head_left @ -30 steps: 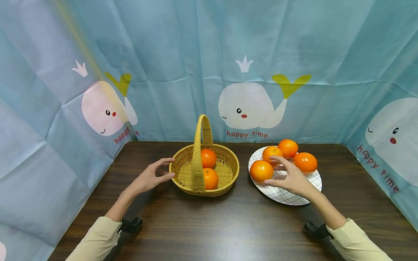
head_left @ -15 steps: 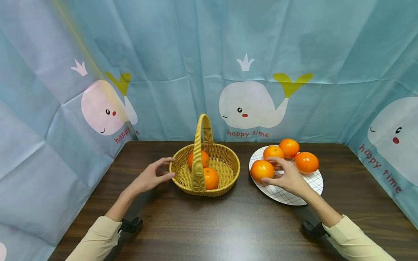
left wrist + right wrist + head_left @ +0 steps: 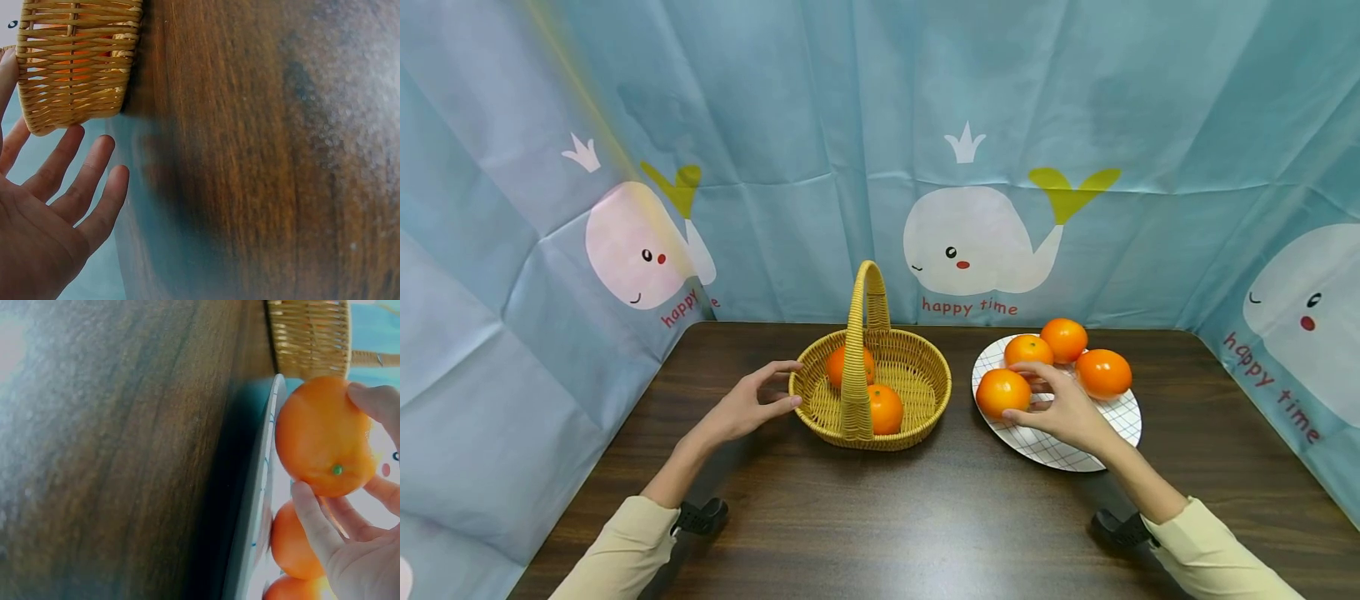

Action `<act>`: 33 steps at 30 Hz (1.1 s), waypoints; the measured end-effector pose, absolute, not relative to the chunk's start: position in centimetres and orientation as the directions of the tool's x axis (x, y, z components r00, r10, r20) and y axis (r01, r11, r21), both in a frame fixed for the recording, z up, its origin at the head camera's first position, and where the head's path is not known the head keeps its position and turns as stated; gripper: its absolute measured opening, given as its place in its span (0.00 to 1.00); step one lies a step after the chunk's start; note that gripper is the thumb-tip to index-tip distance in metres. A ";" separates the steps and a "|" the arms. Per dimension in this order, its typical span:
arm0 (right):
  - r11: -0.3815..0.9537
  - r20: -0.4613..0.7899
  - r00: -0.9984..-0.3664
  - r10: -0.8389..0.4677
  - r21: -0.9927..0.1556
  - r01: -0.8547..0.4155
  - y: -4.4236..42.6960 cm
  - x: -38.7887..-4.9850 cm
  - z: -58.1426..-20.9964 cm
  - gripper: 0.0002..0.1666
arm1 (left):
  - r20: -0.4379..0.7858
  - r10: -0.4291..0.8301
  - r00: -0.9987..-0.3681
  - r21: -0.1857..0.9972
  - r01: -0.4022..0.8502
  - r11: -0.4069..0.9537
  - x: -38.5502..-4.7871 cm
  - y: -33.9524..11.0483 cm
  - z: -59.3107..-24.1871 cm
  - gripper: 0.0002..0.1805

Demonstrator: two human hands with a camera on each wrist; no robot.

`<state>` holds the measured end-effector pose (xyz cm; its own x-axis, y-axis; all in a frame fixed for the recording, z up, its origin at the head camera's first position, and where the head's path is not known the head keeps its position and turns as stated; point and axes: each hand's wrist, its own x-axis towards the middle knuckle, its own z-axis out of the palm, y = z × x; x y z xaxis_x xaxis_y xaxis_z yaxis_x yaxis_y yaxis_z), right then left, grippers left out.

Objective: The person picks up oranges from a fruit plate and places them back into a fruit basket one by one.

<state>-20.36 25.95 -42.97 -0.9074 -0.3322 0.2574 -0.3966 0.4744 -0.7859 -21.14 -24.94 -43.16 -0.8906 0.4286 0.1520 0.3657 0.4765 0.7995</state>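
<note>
A yellow wicker basket with a tall handle holds two oranges, one near its front and one behind the handle. My left hand touches the basket's left rim with fingertips and thumb, as the left wrist view also shows at the basket. On the white checked plate, my right hand has thumb and fingers round the front-left orange. In the right wrist view the fingers touch that orange from several sides.
Three other oranges lie on the plate: one behind the gripped one, one at the back and one at the right. A blue curtain with whale prints stands behind the dark wooden table.
Inside the basket, the rear orange has rolled left behind the handle. My right hand has moved slightly left and closed in on the front-left orange. My left hand has stayed at the rim.
</note>
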 end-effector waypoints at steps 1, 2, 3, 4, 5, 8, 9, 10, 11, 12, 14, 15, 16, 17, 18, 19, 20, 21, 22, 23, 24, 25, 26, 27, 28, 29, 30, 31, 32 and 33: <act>0.472 0.255 -0.909 -0.330 -0.789 -0.393 26.0 -20.3 -42.9 0.39 | 0.151 0.429 -0.890 0.802 0.364 0.474 -21.2 -24.9 -43.1 0.30; 0.469 0.251 -0.911 -0.328 -0.793 -0.388 26.0 -20.3 -42.9 0.39 | 0.150 0.430 -0.890 0.803 0.363 0.473 -21.2 -24.9 -43.1 0.30; 0.469 0.250 -0.912 -0.325 -0.795 -0.385 26.0 -20.3 -42.8 0.39 | 0.150 0.431 -0.890 0.804 0.364 0.471 -21.2 -25.0 -43.1 0.30; 0.467 0.248 -0.914 -0.321 -0.798 -0.381 26.1 -20.2 -42.7 0.39 | 0.152 0.432 -0.889 0.802 0.366 0.472 -21.2 -25.0 -43.1 0.30; 0.466 0.248 -0.915 -0.317 -0.800 -0.379 26.1 -20.2 -42.6 0.39 | 0.153 0.433 -0.888 0.801 0.368 0.471 -21.2 -25.0 -43.1 0.30; 0.458 0.250 -0.917 -0.312 -0.806 -0.376 26.1 -20.2 -42.3 0.39 | 0.161 0.436 -0.886 0.796 0.377 0.473 -21.2 -25.0 -43.2 0.30; 0.454 0.251 -0.916 -0.311 -0.808 -0.376 26.0 -20.2 -42.2 0.39 | 0.165 0.435 -0.885 0.792 0.382 0.476 -21.2 -25.0 -43.2 0.30; 0.450 0.252 -0.916 -0.313 -0.810 -0.377 26.0 -20.2 -42.1 0.39 | 0.168 0.435 -0.885 0.791 0.384 0.476 -21.1 -25.0 -43.2 0.30; 0.446 0.254 -0.915 -0.314 -0.811 -0.378 26.0 -20.2 -42.1 0.39 | 0.168 0.436 -0.884 0.793 0.383 0.473 -21.2 -25.0 -43.2 0.30; 0.443 0.254 -0.915 -0.314 -0.813 -0.378 26.0 -20.3 -42.0 0.39 | 0.168 0.436 -0.884 0.793 0.384 0.472 -21.2 -25.0 -43.2 0.30; 0.441 0.255 -0.915 -0.312 -0.814 -0.377 26.0 -20.4 -41.9 0.39 | 0.168 0.438 -0.883 0.796 0.384 0.468 -21.2 -25.0 -43.3 0.30; 0.441 0.254 -0.916 -0.311 -0.815 -0.376 26.0 -20.4 -41.9 0.39 | 0.168 0.439 -0.883 0.799 0.383 0.465 -21.2 -25.0 -43.3 0.30; 0.442 0.255 -0.916 -0.310 -0.814 -0.376 26.0 -20.5 -41.9 0.39 | 0.166 0.441 -0.882 0.803 0.381 0.459 -21.2 -25.0 -43.3 0.30; 0.442 0.256 -0.916 -0.310 -0.814 -0.377 26.0 -20.6 -41.8 0.39 | 0.166 0.442 -0.882 0.803 0.381 0.458 -21.2 -25.0 -43.3 0.30; 0.441 0.257 -0.916 -0.307 -0.815 -0.376 26.0 -20.7 -41.8 0.39 | 0.166 0.442 -0.881 0.804 0.380 0.457 -21.2 -25.0 -43.3 0.30; 0.439 0.258 -0.916 -0.306 -0.816 -0.376 25.9 -20.7 -41.7 0.40 | 0.166 0.443 -0.881 0.805 0.380 0.456 -21.3 -25.0 -43.4 0.30; 0.437 0.260 -0.916 -0.305 -0.816 -0.377 25.9 -20.8 -41.6 0.40 | 0.165 0.442 -0.881 0.805 0.380 0.456 -21.3 -25.1 -43.4 0.30; 0.437 0.262 -0.916 -0.306 -0.816 -0.379 25.9 -20.8 -41.5 0.40 | 0.165 0.442 -0.882 0.806 0.379 0.456 -21.3 -25.1 -43.4 0.30; 0.437 0.263 -0.915 -0.306 -0.815 -0.380 25.9 -20.9 -41.4 0.40 | 0.164 0.442 -0.882 0.806 0.378 0.455 -21.2 -25.1 -43.4 0.30; 0.437 0.263 -0.915 -0.306 -0.815 -0.381 25.8 -20.9 -41.3 0.40 | 0.164 0.442 -0.882 0.807 0.377 0.455 -21.2 -25.1 -43.3 0.30; 0.440 0.263 -0.915 -0.305 -0.813 -0.381 25.8 -21.0 -41.2 0.40 | 0.163 0.441 -0.882 0.807 0.377 0.455 -21.2 -25.1 -43.3 0.30; 0.440 0.262 -0.915 -0.306 -0.813 -0.381 25.7 -21.0 -41.1 0.40 | 0.163 0.442 -0.882 0.808 0.376 0.454 -21.2 -25.0 -43.3 0.30; 0.440 0.262 -0.915 -0.308 -0.813 -0.381 25.7 -21.0 -41.0 0.40 | 0.163 0.442 -0.882 0.808 0.376 0.453 -21.2 -25.0 -43.3 0.30; 0.441 0.261 -0.915 -0.309 -0.813 -0.381 25.6 -21.1 -40.9 0.40 | 0.164 0.442 -0.882 0.810 0.376 0.450 -21.2 -25.0 -43.3 0.30; 0.440 0.259 -0.915 -0.309 -0.814 -0.380 25.6 -21.1 -40.8 0.40 | 0.163 0.443 -0.882 0.810 0.376 0.450 -21.2 -25.0 -43.2 0.30; 0.440 0.257 -0.916 -0.309 -0.815 -0.377 25.5 -21.2 -40.8 0.40 | 0.162 0.442 -0.882 0.810 0.375 0.450 -21.2 -25.0 -43.2 0.30; 0.437 0.255 -0.916 -0.310 -0.817 -0.375 25.4 -21.2 -40.7 0.40 | 0.162 0.442 -0.882 0.810 0.374 0.451 -21.2 -25.0 -43.2 0.30; 0.433 0.253 -0.916 -0.312 -0.820 -0.374 25.4 -21.3 -40.7 0.40 | 0.161 0.442 -0.882 0.811 0.374 0.451 -21.2 -25.0 -43.2 0.30; 0.430 0.251 -0.916 -0.314 -0.823 -0.373 25.3 -21.4 -40.7 0.40 | 0.160 0.442 -0.883 0.811 0.373 0.452 -21.1 -25.0 -43.2 0.30; 0.427 0.249 -0.916 -0.314 -0.825 -0.371 25.2 -21.4 -40.6 0.40 | 0.159 0.442 -0.883 0.811 0.372 0.451 -21.1 -25.0 -43.2 0.30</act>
<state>-21.39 25.22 -40.61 -0.9161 -0.3144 0.2490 -0.3707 0.4270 -0.8248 -21.14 -25.00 -43.18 -0.8829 0.4419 0.1585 0.3715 0.4513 0.8114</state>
